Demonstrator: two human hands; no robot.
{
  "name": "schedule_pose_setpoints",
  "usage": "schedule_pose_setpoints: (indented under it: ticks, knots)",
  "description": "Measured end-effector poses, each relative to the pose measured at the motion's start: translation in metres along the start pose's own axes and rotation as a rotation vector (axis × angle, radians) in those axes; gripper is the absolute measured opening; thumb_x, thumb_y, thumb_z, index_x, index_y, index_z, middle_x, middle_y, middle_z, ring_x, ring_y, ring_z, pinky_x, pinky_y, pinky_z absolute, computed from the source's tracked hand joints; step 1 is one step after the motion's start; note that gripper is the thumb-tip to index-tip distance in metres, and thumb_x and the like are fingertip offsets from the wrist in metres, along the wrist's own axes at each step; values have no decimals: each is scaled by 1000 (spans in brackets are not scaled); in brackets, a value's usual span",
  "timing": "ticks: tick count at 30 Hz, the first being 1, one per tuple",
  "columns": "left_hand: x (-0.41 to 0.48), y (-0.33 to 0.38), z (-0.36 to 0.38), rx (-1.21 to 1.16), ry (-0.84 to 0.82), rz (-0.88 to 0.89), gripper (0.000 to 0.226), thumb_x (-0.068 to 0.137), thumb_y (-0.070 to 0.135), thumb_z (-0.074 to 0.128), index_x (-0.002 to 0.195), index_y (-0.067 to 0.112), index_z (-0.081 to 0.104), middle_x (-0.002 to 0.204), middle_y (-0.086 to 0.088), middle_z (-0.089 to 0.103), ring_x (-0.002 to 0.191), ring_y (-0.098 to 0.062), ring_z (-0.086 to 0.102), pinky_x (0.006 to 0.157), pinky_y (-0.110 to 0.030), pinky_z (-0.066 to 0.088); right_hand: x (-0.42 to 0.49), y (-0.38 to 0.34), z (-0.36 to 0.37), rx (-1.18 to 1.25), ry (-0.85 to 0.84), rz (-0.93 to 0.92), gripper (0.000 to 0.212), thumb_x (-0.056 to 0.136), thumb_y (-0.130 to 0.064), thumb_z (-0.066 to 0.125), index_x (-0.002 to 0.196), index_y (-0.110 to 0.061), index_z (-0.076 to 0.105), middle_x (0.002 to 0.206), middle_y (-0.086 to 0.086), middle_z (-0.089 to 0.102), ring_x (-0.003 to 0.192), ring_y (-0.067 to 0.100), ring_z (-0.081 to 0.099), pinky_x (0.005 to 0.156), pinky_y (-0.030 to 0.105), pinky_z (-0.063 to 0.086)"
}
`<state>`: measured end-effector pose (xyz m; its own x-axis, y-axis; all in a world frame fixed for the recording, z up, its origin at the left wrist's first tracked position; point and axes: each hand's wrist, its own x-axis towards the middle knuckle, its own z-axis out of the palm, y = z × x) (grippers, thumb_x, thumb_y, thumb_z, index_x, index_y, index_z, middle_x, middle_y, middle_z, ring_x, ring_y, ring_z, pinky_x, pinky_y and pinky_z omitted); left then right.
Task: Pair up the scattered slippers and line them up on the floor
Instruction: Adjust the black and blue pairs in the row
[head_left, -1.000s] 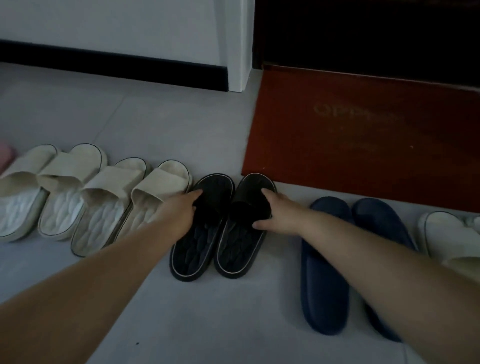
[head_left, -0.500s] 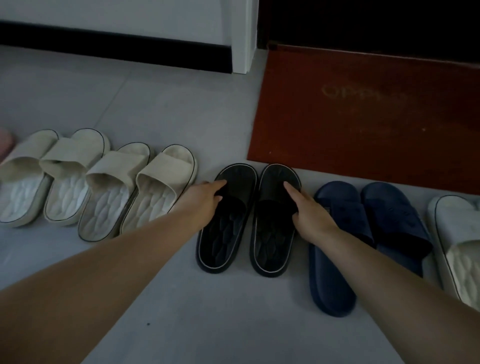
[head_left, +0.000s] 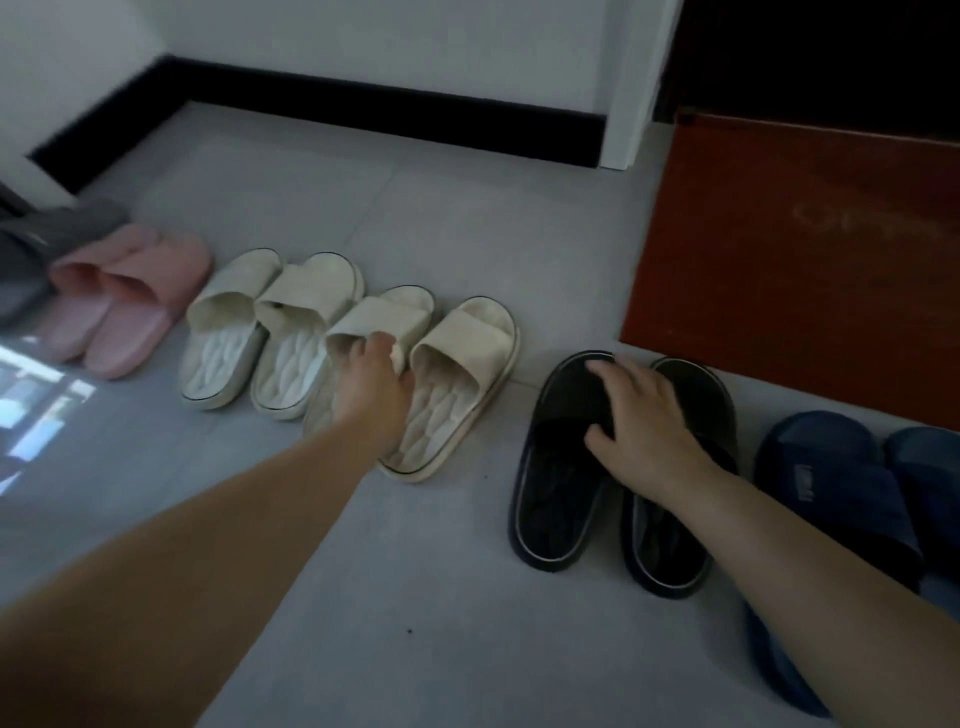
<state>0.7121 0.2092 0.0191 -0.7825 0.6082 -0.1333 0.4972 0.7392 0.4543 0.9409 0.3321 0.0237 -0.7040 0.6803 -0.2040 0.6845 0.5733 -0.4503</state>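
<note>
Slippers stand in a row on the grey floor, toes toward the wall: a pink pair at left, two cream pairs, a black pair and a navy pair at right, just before the red mat. The left hand reaches the nearer cream pair, its fingers curled round the strap edge of one cream slipper, whose mate touches it on the right. The right hand lies flat on the black pair, fingers spread wide across both straps and pinching nothing. Long axes differ: the cream soles slant toe-right, while the black soles run nearly straight away from the viewer. A strip of bare floor separates the two pairs. Closing it probably calls for the left hand, nearer the cream pair, to swing the heels rightward.
</note>
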Motion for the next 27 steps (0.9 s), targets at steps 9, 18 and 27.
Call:
schedule_pose_setpoints:
  ticks: [9,18,27]
  knots:
    - [31,-42,9,-287,-250,-67,42,81,10,62,121,10,52,118,-11,56,117,-30,51,91,-31,38,75,-87,50,194,-164,-61,64,92,-23,51,145,-16,15,151,10,23,128,34,39,104,42,36]
    - [35,-69,21,-41,-316,191,53,78,1,57,125,21,44,121,-9,60,112,-33,53,96,-42,44,98,-79,66,108,-191,-40,74,88,8,35,147,-30,11,159,-1,-6,142,27,22,110,36,30]
    - [43,-77,13,20,-385,355,52,77,1,56,125,18,46,125,-8,56,115,-34,48,95,-45,43,75,-66,63,36,-185,-64,80,86,9,42,147,-33,10,159,-5,-3,132,28,40,101,40,43]
